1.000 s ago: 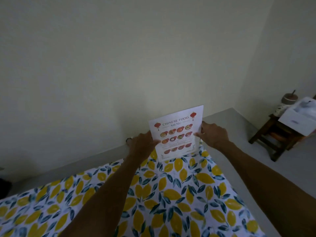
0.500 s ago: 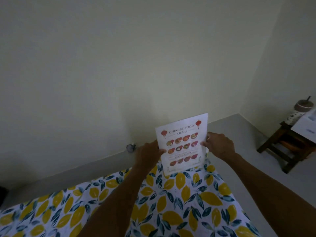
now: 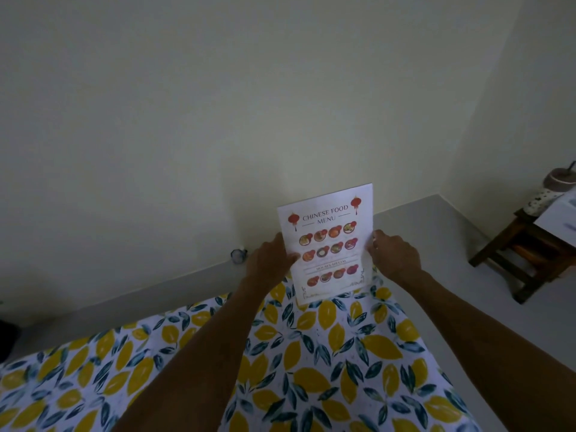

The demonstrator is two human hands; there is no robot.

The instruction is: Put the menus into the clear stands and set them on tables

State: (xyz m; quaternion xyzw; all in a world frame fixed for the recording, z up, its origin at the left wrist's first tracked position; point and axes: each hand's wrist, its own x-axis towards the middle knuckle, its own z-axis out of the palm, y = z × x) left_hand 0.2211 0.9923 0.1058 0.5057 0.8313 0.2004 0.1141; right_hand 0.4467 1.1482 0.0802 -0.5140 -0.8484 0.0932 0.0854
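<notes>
A white "Chinese Food Menu" sheet in its clear stand [image 3: 327,244] stands upright at the far right corner of the table with the lemon-print cloth [image 3: 311,369]. My left hand [image 3: 268,260] grips its left edge and my right hand [image 3: 392,254] grips its right edge. The base of the stand rests on the cloth near the table's far edge. The clear plastic itself is hard to make out in the dim light.
A pale wall rises just beyond the table. A small round object [image 3: 238,255] lies on the grey floor at the wall's foot. At the right a dark wooden stool [image 3: 530,254] carries a lidded jar [image 3: 558,182] and a white box [image 3: 561,218].
The view has tilted and shifted a little; the menu stand now appears lower and more central on the table corner. Both hands keep their hold on its edges.
</notes>
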